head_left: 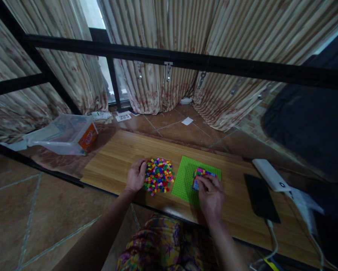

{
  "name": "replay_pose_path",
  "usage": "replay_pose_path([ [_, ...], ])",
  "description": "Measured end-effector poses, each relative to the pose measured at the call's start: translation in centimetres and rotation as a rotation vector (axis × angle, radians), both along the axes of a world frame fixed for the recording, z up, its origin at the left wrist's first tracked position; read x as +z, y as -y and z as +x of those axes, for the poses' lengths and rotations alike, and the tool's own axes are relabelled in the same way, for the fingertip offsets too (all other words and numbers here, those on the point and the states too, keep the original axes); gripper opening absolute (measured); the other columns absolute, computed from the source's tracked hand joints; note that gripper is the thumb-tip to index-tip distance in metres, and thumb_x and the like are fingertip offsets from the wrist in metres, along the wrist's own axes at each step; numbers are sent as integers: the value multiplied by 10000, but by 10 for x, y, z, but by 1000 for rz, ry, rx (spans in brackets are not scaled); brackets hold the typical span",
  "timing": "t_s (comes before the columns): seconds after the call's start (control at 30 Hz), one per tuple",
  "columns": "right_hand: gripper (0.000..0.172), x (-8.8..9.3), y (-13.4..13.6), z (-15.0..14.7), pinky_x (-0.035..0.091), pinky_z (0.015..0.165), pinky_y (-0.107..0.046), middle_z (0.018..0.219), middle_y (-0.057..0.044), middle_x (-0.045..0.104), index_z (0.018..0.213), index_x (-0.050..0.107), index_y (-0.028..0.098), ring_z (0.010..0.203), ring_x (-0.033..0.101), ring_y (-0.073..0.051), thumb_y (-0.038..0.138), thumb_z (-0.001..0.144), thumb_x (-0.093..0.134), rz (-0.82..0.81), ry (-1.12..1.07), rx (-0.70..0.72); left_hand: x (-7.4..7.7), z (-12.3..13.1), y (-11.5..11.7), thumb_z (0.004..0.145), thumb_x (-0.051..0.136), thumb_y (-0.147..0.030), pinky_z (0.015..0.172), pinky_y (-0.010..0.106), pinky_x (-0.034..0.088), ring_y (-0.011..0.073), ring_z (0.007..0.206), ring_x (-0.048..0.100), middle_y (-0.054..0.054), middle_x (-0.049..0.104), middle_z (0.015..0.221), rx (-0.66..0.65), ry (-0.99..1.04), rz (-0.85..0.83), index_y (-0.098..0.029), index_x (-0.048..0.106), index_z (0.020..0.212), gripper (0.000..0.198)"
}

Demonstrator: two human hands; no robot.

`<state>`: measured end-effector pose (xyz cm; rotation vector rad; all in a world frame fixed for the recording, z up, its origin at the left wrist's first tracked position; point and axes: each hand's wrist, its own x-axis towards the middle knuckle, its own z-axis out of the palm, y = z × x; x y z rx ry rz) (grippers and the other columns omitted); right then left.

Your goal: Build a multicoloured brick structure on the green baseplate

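A pile of small multicoloured bricks point(159, 175) lies on the wooden table. My left hand point(136, 174) rests against the left edge of the pile, its fingers curled together; whether anything is in them is too small to tell. Right of the pile lies a green studded baseplate point(182, 180). On it sits a compact block of coloured bricks point(202, 172), partly covered by my right hand point(211, 190). The thumb and forefinger of my right hand are pinched together over this block, and what they hold, if anything, is hidden.
A black phone-like slab point(261, 197) and a white device point(271, 175) with cables lie on the table's right side. Beyond the left end stands a clear plastic box point(69, 133) on the floor. A black metal bar point(185, 59) crosses in front of curtains.
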<state>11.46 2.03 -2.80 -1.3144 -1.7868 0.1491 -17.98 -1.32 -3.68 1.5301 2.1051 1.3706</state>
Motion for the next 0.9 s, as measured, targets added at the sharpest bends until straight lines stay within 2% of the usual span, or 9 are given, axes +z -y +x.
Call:
replay_pose_path([
  [0.2,246,-6,4,0,469,893,-393,1017,-74,659,964,747,240,987,599,-212,337,917,527,60,67,2,-2,0,0,931,394,-398,976,379,481,214,1052,622,87,691,1081,-4,5,2,-190,659,1090,373],
  [0.57,227,-7,5,-2,473,903,-413,1031,-78,663,986,738,234,992,603,-215,290,918,529,118,135,-8,-1,0,1,931,386,-397,978,389,480,217,1057,619,86,688,1080,-10,-5,-12,-195,655,1093,373],
  [0.8,240,-4,4,0,474,901,-412,1028,-81,667,969,743,228,995,599,-218,294,920,518,82,165,26,-1,0,0,931,386,-395,975,393,483,220,1057,617,95,687,1081,1,-12,-10,-188,654,1074,367],
  [0.9,264,-1,4,3,488,891,-409,1044,-88,662,975,743,223,995,605,-217,321,924,502,32,103,72,0,0,0,933,383,-390,974,382,484,211,1046,621,90,690,1067,-12,-20,0,-189,651,1069,362],
])
